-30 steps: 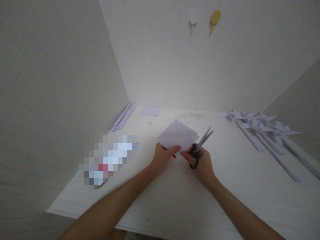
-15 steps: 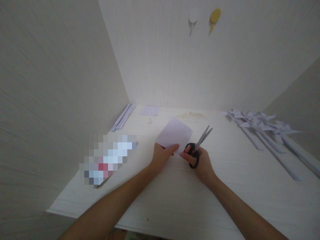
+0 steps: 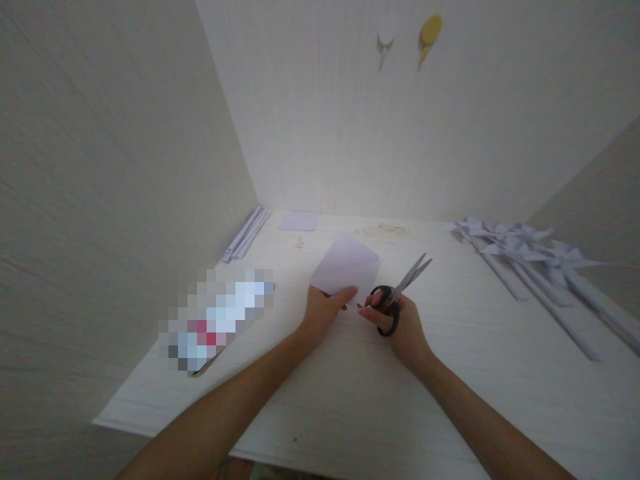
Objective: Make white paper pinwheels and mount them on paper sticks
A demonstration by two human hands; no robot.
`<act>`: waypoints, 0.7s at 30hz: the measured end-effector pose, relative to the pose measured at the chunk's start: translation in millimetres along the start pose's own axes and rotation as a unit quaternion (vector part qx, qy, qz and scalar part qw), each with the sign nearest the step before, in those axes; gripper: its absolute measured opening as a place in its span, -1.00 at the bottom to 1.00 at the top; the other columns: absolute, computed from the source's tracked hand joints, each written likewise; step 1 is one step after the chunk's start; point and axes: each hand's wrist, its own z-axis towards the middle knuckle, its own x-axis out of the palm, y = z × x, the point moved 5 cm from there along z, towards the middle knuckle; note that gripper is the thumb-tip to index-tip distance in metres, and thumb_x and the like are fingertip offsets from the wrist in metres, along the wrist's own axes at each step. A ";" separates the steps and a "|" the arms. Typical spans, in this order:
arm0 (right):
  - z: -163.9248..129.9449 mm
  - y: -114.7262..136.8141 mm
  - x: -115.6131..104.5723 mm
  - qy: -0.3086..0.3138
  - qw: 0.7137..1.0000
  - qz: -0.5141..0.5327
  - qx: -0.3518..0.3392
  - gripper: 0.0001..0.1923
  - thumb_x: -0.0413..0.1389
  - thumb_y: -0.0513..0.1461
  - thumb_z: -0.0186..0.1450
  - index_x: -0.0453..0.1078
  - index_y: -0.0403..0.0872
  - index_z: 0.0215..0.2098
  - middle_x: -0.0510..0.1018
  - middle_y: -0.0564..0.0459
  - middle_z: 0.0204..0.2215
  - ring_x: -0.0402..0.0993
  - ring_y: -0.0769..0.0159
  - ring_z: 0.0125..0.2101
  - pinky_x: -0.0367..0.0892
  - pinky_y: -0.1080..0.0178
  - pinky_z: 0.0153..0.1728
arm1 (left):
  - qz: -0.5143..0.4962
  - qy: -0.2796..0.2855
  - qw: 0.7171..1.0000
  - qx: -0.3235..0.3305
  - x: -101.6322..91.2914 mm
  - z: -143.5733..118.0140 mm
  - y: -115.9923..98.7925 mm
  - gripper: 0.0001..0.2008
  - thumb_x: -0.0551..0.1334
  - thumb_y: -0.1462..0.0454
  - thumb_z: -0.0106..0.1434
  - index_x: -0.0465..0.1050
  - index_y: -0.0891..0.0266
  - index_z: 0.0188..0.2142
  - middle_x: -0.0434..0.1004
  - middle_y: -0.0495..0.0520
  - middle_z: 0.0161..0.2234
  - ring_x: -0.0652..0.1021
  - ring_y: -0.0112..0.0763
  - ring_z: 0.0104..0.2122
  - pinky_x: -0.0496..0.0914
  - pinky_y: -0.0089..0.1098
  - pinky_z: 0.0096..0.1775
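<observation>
Pinching white paper (image 3: pixel 345 260) over the table (image 3: pixel 325 393) with left hand (image 3: pixel 323 312); clasping scissors (image 3: pixel 399 290) by the loops in right hand (image 3: pixel 406 328), with blades slightly parted, near the paper. Could perhaps nick or crease it, through turning the scissors carelessly.

You have room over the surface (image 3: pixel 480 347) to the right of your right hand (image 3: pixel 403 323), as far as the sticks of the paper pinwheels (image 3: pixel 563 257). The scissors (image 3: pixel 401 288), blades parted, bar the way just ahead of it. Between your hands the gap is narrow, with the paper (image 3: pixel 345 263) jutting forward from your left hand (image 3: pixel 323 310). Left of that, you can pass before meeting the pixelated item (image 3: pixel 225 320).
</observation>
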 end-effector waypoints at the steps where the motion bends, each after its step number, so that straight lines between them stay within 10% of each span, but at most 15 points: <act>1: 0.0 1.5 -0.1 -0.003 1.000 -0.004 -0.001 -0.70 0.26 -0.18 -0.17 0.23 -0.10 -0.59 0.39 0.12 -0.59 0.25 0.45 -0.60 0.15 0.36 -0.59 | 0.002 0.006 1.000 0.003 0.5 -0.5 -1.0 -0.86 0.28 0.29 -0.16 0.36 0.33 -0.60 0.36 -0.04 -0.66 0.32 -0.58 -0.70 0.24 -0.55 -0.66; 21: 1.7 2.1 -5.1 -0.044 0.998 -0.039 0.000 -0.70 0.23 -0.13 -0.13 0.20 -0.09 -0.62 0.18 0.26 -0.77 0.02 0.53 -0.73 -0.05 0.39 -0.72 | 0.009 0.070 0.997 -0.016 7.5 -1.7 7.6 -0.84 0.29 0.26 -0.15 0.37 0.32 -0.59 0.40 0.00 -0.62 0.33 -0.57 -0.67 0.25 -0.55 -0.65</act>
